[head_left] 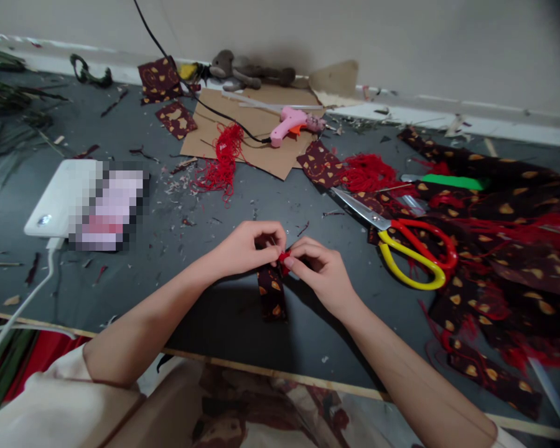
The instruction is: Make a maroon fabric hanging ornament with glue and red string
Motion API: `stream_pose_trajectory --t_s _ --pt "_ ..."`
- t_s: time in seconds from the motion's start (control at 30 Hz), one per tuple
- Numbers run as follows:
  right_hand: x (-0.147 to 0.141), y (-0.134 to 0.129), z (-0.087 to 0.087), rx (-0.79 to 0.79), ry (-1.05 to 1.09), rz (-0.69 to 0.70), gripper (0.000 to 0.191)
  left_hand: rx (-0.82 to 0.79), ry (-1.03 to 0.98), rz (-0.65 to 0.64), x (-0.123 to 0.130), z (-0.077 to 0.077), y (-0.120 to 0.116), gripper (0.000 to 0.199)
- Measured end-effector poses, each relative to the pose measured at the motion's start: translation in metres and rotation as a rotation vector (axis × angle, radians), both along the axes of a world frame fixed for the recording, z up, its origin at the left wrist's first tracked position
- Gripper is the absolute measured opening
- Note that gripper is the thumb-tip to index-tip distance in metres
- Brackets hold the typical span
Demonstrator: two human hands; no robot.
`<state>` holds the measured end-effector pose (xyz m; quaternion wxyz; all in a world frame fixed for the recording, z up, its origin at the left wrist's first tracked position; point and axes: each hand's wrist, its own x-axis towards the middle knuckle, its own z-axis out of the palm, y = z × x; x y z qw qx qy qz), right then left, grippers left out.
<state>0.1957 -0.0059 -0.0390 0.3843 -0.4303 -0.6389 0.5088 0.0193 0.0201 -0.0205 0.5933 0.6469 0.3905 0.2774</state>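
Near the middle of the table, my left hand [256,246] and my right hand [320,267] meet in pinches, fingertips almost touching. Between them is a small bit of red yarn [284,257], gripped by both. Just below hangs a dark maroon fabric strip [271,292] with gold heart-like prints, its upper end hidden behind the fingers of my left hand. Whether the yarn is tied around the fabric, I cannot tell. Scissors [382,227] with red and yellow handles lie slightly spread to the right of my right hand.
A pink glue gun [289,124] rests on cardboard [256,155], beside red yarn [226,155]. Printed fabric [504,242] and red threads are heaped at right, with a green-handled tool [452,182]. At left lie a white power bank [56,199] and a phone [114,208].
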Motion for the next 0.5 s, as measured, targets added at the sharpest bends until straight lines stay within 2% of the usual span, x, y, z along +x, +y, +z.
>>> stream_pose_trajectory --t_s 0.2,0.5 --pt "0.0006 -0.0005 0.0005 -0.015 0.012 -0.004 0.012 -0.083 -0.089 0.015 -0.0021 -0.0032 0.0015 0.01" --pt "0.0006 0.0003 -0.0006 -0.005 0.01 -0.003 0.012 -0.004 0.026 -0.003 0.0 0.0016 0.0004 0.003"
